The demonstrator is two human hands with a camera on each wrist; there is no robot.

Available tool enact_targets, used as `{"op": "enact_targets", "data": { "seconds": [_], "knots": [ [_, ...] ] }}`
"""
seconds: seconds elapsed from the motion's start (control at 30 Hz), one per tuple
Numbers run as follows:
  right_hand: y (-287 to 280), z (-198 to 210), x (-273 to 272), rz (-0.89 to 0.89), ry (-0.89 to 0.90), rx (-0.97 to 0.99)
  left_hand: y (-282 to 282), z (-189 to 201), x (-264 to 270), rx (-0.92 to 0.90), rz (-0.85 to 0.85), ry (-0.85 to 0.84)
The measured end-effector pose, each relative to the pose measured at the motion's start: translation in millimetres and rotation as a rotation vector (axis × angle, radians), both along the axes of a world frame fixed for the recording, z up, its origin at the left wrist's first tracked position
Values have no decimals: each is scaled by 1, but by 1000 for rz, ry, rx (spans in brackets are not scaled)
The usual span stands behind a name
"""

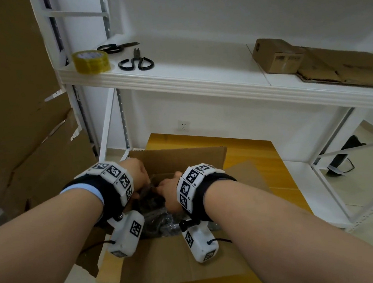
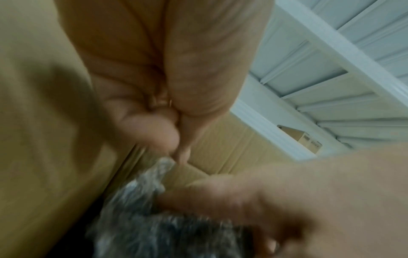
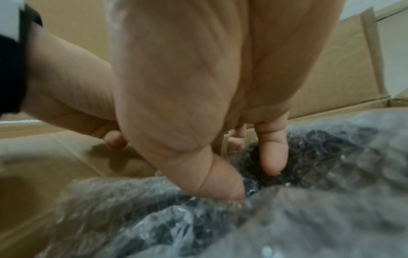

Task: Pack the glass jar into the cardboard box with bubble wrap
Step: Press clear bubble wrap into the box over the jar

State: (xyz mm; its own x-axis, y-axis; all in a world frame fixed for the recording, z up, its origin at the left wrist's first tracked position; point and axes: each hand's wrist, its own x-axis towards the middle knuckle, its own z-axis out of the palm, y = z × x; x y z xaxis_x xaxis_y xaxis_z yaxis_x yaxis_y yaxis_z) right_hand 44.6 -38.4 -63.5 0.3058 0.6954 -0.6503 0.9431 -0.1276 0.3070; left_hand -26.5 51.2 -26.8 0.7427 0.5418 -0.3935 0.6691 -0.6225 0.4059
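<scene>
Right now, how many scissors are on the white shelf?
2. One pair lies by the wall behind the tape roll; the other pair lies right of the roll, farther forward. None look hidden.

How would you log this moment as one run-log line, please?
stage: tucking padding | left hand: pinches bubble wrap | right hand: grips bubble wrap | cardboard box: open, wrap inside | glass jar: not visible
</scene>
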Motion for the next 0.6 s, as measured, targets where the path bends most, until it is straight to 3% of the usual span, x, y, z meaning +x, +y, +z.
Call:
{"op": "enact_targets", "data": {
  "seconds": [0.1,0.23,0.37,0.5,0.6],
  "knots": [
    [-7,5,-3,-77,56,133,-4,7,-1,-18,-137,86],
    [-13,11,-4,-109,101,116,-18,-1,4,193,-348,303],
    [-23,20,-6,-180,187,219,-30,-9,7,279,-456,458],
    [-33,37,2,-329,396,402,-31,-10,9,329,-451,414],
    [-37,39,-1,-353,430,420,-32,-7,7,316,-433,390]
  ]
}}
